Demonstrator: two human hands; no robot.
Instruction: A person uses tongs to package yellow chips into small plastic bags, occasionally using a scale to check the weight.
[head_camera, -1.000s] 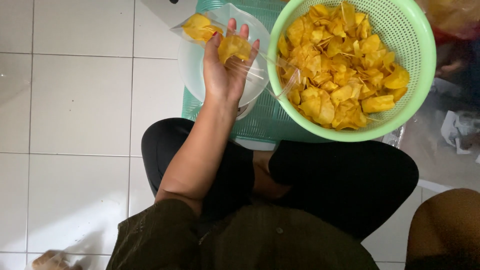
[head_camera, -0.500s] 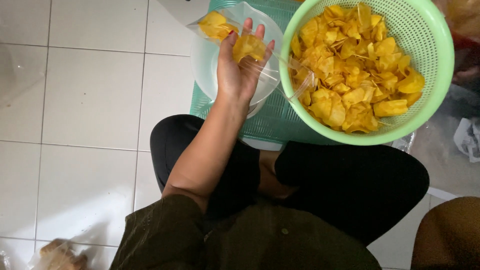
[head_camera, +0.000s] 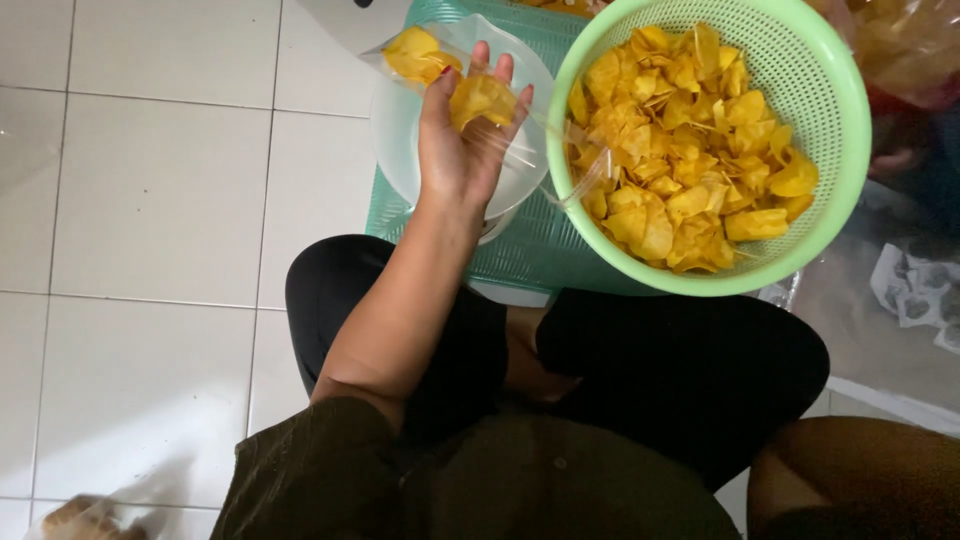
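My left hand (head_camera: 462, 150) lies palm up over a white round bowl (head_camera: 398, 140), fingers reaching into a clear plastic bag (head_camera: 425, 55) that holds a few yellow chips. One chip (head_camera: 482, 98) rests on my fingers inside the bag. To the right, touching the bag's open end, a light green mesh basket (head_camera: 835, 120) is heaped with yellow chips (head_camera: 690, 150). My right hand is out of view.
The bowl and basket sit on a teal slatted plastic stand (head_camera: 540, 250) above my crossed legs in black trousers (head_camera: 690, 370). White floor tiles (head_camera: 150, 200) spread to the left. A small filled bag (head_camera: 85, 515) lies bottom left; plastic wrappers (head_camera: 915, 290) lie at right.
My left hand has stayed in the bag over the bowl. The camera view has drifted a little, so everything sits further right in the picture.
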